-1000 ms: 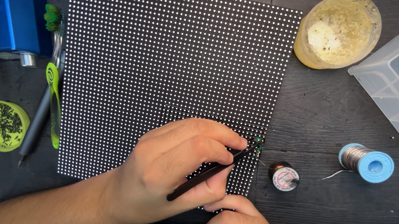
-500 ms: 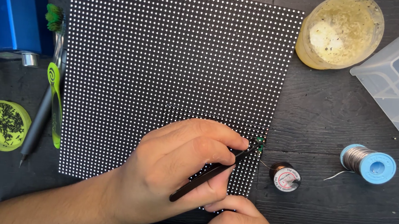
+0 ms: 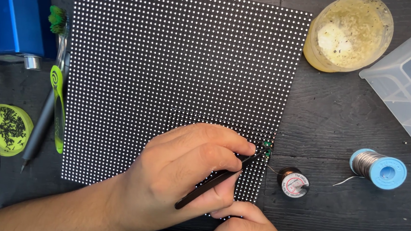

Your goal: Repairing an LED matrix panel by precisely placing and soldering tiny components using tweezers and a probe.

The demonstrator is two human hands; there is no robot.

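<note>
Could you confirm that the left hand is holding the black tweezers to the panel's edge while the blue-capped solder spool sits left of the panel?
Not quite: the head view shows the blue-capped solder spool right of the black dotted panel. The left hand does hold the black tweezers there.

Head view, straight down (close) over workbench [image 3: 342,205]

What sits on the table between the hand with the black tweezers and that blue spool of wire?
In the head view, a small dark wire spool sits between the left hand and the blue spool; otherwise bare table.
</note>
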